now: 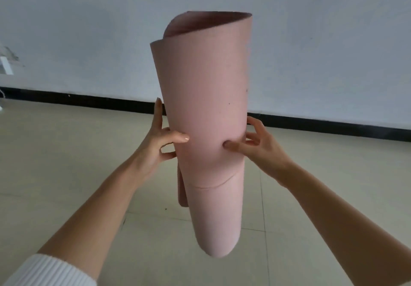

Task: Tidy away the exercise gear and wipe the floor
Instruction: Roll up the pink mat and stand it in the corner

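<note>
Mat: rolled pink mat point(206, 112) looked light, soft, dented under thumbs.
Left hand point(155, 143): clasped the mid-roll.
Right hand point(258, 145): pinched the mid-roll.
Hold: both sides, mid-height.

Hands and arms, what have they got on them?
The left hand and right hand are bare: no gloves, rings or watch show. The left arm has a white ribbed knit sleeve near the elbow. The right forearm shows no sleeve.

Loosely rolled pink mat point(204, 107), upright
</note>
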`<action>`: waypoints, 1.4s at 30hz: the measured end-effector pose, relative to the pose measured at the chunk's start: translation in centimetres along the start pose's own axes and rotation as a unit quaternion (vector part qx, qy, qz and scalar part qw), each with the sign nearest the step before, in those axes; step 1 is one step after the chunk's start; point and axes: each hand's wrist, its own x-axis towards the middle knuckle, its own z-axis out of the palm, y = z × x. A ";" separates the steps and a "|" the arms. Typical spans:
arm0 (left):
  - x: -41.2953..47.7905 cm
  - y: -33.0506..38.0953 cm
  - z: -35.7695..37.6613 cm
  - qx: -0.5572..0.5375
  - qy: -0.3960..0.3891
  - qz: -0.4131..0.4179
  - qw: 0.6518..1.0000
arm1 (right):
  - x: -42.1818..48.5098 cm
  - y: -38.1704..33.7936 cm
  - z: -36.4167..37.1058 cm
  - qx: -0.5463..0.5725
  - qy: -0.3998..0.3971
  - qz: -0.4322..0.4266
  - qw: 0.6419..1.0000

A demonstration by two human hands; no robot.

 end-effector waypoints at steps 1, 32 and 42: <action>-0.3 1.8 0.9 -0.071 -0.009 -0.029 0.997 | -1.2 -1.0 -1.9 0.001 -0.004 0.016 1.000; 3.1 8.7 14.2 0.384 -0.058 -0.187 0.902 | -2.6 -5.3 -9.2 -0.140 0.098 0.205 0.964; 3.0 6.1 14.6 0.427 -0.124 -0.162 0.881 | -2.3 -3.6 -10.0 -0.251 0.046 0.223 0.941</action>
